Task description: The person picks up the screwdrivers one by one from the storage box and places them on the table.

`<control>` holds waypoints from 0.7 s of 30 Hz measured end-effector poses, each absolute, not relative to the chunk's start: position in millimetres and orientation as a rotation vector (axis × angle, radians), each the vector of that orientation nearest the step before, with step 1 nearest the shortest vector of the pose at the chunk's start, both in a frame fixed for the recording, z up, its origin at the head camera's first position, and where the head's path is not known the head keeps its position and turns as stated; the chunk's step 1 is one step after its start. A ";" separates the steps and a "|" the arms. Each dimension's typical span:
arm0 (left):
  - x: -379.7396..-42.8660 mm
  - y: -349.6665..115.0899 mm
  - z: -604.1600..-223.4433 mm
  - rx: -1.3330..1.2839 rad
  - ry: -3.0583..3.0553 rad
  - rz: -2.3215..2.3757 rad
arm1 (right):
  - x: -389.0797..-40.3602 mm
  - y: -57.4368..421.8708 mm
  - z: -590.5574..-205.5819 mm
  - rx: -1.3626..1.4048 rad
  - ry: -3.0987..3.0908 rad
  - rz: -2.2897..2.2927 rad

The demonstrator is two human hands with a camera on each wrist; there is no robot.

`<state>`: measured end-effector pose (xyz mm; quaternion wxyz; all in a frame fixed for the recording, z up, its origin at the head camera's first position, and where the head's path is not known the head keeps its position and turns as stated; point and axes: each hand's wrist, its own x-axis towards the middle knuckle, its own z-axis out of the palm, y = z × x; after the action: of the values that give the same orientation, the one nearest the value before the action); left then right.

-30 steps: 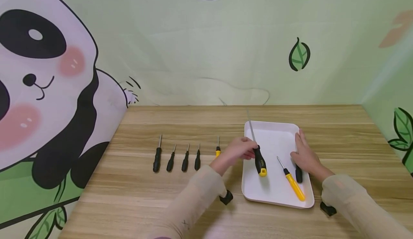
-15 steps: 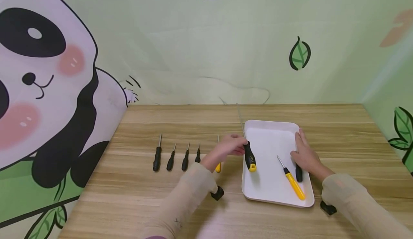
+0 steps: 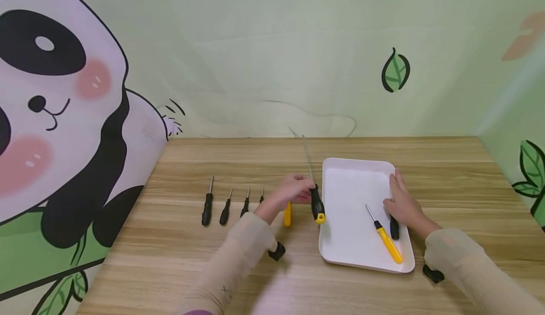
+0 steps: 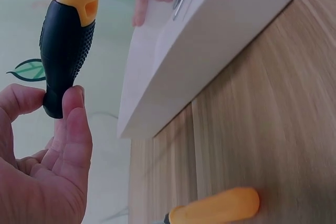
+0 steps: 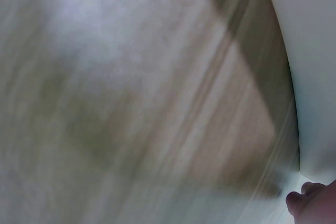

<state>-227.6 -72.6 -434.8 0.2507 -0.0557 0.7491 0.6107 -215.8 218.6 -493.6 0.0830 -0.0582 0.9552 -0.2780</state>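
Between the thumb and fingers of my left hand [image 3: 294,191] is a long screwdriver [image 3: 317,204] with a black and yellow handle. I pinch it at the narrow neck of the handle, as the left wrist view shows, and its thin shaft points away toward the wall. It hangs above the table just left of the white tray [image 3: 353,182]. My right hand [image 3: 404,206] grips the tray's right rim, thumb inside and fingers outside. Inside the tray lie a yellow screwdriver [image 3: 389,245] and a black-handled one [image 3: 394,229], partly hidden by that hand.
On the wooden table [image 3: 255,277], a yellow screwdriver [image 4: 220,206] lies under my left hand. Several black screwdrivers [image 3: 207,209] form a row farther left, partly behind my left arm. A printed wall [image 3: 264,69] stands at the table's back edge.
My left hand has moved left with the screwdriver, from over the tray to beside its left edge. The right hand and tray stay put.
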 end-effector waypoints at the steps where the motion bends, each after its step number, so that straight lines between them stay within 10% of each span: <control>1: -227.9 -73.5 -435.7 -0.148 2.042 1.660 | -215.8 218.6 -493.4 -0.173 2.853 -0.831; 21: -228.5 -81.6 -442.6 -0.111 2.121 1.554 | -215.5 219.0 -492.3 -0.175 2.847 -0.823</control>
<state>-228.5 -81.6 -442.6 0.2520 -0.0410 0.7800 0.5714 -215.5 219.0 -492.3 0.0863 -0.0587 0.9554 -0.2763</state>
